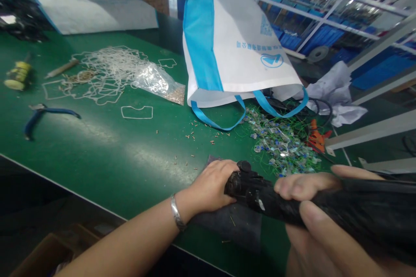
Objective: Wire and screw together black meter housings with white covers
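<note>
The person's left hand (212,188) is closed around the near end of a long black part (260,197), its fingers wrapped over the top where a small round black knob sticks up. The right hand (312,207) grips the same black part further along, thumb below and fingers curled over it, very close to the camera and partly blurred. Both hands are therefore clamped on the one object, a short stretch of it showing between them. The black part lies low over the front edge of the green surface (107,147), above a dark mat (234,225) that sits on the surface beneath the hands; to the right it widens into a dark mass that runs out of the picture. A metal bangle (176,214) circles the left wrist.

Just behind the hands lies a heap of small blue and clear pieces with green wires (282,145), and beside it an orange tool (316,138). A white and blue bag (234,39) stands further back, its blue handles trailing on the surface. Small copper-coloured bits (195,132) are scattered in front of it. To the left are a clear plastic pouch (159,82), a tangle of white gasket rings (107,71), blue-handled pliers (48,117) and a yellow object (17,75), all well apart from the hands.
</note>
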The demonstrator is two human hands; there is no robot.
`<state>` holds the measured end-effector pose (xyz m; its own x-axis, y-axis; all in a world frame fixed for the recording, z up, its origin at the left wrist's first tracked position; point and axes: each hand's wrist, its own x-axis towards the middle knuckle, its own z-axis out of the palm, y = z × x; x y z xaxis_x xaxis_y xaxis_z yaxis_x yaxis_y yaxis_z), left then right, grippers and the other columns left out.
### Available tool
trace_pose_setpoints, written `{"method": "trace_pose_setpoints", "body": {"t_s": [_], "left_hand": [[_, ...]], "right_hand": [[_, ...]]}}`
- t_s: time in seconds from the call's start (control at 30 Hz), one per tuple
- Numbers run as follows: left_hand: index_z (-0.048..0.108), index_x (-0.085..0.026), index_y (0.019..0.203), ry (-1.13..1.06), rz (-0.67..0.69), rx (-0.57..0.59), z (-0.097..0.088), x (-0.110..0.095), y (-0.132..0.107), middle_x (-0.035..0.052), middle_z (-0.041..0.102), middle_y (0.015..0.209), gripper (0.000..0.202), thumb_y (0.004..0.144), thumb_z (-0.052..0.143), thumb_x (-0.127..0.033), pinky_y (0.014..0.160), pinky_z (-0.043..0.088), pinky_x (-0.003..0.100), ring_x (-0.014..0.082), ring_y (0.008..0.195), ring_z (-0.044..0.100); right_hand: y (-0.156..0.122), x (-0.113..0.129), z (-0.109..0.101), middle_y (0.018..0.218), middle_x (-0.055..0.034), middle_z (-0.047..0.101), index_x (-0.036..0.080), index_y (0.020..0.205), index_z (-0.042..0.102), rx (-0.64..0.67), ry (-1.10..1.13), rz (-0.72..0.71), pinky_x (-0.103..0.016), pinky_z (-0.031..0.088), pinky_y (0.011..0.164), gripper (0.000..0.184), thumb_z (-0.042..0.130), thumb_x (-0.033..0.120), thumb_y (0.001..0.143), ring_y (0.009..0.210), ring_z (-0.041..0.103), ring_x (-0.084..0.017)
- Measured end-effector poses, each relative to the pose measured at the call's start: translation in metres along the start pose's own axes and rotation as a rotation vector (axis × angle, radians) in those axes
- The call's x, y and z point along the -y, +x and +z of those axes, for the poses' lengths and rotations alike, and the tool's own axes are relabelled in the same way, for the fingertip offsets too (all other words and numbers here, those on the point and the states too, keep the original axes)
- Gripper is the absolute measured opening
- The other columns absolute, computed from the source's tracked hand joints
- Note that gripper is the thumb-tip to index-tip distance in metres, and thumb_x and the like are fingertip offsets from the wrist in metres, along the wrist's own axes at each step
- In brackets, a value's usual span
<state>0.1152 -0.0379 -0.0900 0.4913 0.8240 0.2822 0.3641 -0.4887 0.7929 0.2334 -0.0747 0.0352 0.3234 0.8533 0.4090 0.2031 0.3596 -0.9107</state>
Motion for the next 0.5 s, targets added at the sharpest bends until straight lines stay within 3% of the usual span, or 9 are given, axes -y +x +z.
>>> {"method": "trace_pose_setpoints", "body": {"t_s": [0.27, 0.5], "left_hand": [[0.043, -0.017, 0.111, 0.076, 0.021, -0.024, 0.0024, 0.0013, -0.0026, 0.0080, 0.047, 0.120, 0.056, 0.061, 0.067, -0.017, 0.096, 0.035, 0.036, 0.0219, 0.110, 0.043], [0.042, -0.015, 0.110, 0.087, 0.028, -0.022, 0.0032, 0.0017, -0.0025, 0.0086, 0.047, 0.118, 0.052, 0.063, 0.065, -0.017, 0.097, 0.034, 0.036, 0.0219, 0.109, 0.043]], "right_hand": [[0.0002, 0.0018, 0.0066, 0.063, 0.0015, 0.053, 0.017, 0.086, 0.046, 0.097, 0.054, 0.005, -0.036, 0.047, 0.070, 0.031, 0.059, 0.005, 0.060, 0.062, 0.053, -0.016], [0.0065, 0.0049, 0.0083, 0.061, 0.0011, 0.054, 0.018, 0.087, 0.047, 0.072, 0.041, 0.028, -0.037, 0.048, 0.066, 0.034, 0.059, 0.006, 0.058, 0.058, 0.052, -0.017]]}}
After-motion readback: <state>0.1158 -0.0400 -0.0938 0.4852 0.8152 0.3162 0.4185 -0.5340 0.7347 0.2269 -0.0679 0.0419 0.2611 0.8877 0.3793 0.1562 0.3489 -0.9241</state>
